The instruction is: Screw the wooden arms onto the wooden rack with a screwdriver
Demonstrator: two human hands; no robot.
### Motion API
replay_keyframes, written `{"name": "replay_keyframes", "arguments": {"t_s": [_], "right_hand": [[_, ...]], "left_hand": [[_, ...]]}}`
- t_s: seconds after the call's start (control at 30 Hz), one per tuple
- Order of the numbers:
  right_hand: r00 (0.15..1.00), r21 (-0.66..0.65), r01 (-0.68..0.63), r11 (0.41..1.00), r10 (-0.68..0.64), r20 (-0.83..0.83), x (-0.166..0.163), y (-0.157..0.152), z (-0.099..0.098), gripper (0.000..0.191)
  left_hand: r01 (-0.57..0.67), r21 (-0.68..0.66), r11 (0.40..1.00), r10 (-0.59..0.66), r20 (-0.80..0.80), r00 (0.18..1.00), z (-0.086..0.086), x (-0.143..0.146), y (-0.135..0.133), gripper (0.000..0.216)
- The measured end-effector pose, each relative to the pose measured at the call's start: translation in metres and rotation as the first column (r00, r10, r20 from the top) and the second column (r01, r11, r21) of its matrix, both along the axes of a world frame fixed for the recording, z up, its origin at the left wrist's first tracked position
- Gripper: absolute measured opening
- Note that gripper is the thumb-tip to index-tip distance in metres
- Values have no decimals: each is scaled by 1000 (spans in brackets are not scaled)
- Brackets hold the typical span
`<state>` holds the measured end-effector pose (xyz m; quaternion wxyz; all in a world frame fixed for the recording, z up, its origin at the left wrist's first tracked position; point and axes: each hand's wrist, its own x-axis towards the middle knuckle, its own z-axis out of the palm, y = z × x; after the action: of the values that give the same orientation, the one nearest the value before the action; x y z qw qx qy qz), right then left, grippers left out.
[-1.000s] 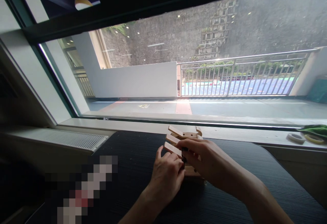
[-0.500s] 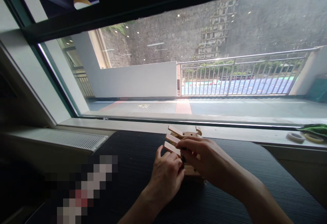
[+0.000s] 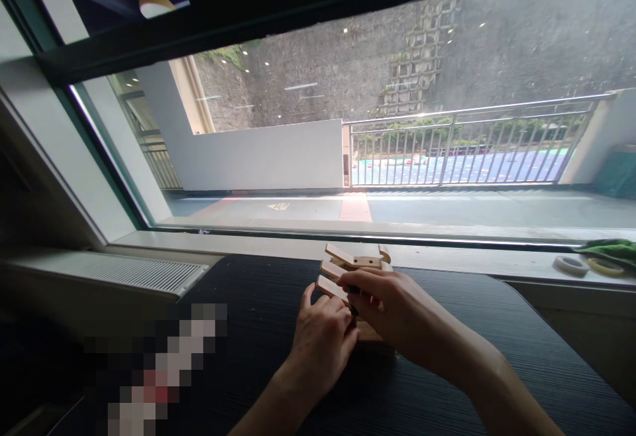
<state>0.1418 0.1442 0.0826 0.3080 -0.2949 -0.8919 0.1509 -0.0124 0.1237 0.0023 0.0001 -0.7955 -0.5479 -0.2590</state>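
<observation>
A small light wooden assembly (image 3: 348,264) of crossed slats stands on the dark table (image 3: 447,330) near the window sill. My left hand (image 3: 320,343) rests on its near left side, fingers curled against the lower slats. My right hand (image 3: 392,307) lies over its front and right, fingertips pinching a small dark part at the slats' middle. The lower half of the assembly is hidden behind both hands.
The window sill (image 3: 447,260) runs behind the table, with two tape rolls (image 3: 586,265) and a green cloth (image 3: 613,250) at the far right. A white vent grille (image 3: 134,272) lies to the left. A blurred patch (image 3: 163,363) covers the near left table.
Both hands stay on the wooden assembly; the view has shifted very slightly and the fingers barely moved.
</observation>
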Motion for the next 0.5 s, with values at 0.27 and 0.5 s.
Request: {"name": "replay_keyframes", "arguments": {"t_s": [0.27, 0.5], "right_hand": [[997, 54, 64, 997, -65, 31, -4, 7, -7, 21], [1000, 20, 15, 1000, -16, 10, 1, 1, 0, 24]], "left_hand": [[1, -12, 1000, -1, 6, 1000, 2, 1, -1, 19], [3, -4, 1000, -3, 3, 1000, 1, 0, -1, 17]]}}
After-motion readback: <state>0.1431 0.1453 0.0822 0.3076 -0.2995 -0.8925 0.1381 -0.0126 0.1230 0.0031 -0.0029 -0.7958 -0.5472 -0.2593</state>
